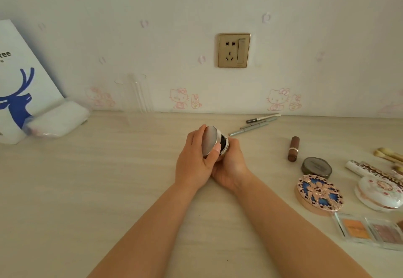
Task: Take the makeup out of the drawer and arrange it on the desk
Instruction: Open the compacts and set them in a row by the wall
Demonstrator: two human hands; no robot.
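Note:
Both hands hold a round silver compact (pixel 211 139) over the middle of the desk (pixel 109 179). My left hand (pixel 196 159) grips its tilted lid between thumb and fingers. My right hand (pixel 231 164) cups the base from below and behind, mostly hidden. The lid is partly lifted and shows a dark inside. On the right lie a brown lipstick (pixel 293 149), a dark round compact (pixel 316 167), a blue-patterned round case (pixel 319 192), a white floral compact (pixel 379 192), clear eyeshadow palettes (pixel 368 230), makeup brushes (pixel 389 155) and three pencils (pixel 254 123). The drawer is out of view.
A clear acrylic holder (pixel 135 94) stands at the back by the wall. A white pouch (pixel 58 118) and a white box with a blue deer (pixel 19 85) lean at the back left. A wall socket (pixel 234 50) sits above the desk.

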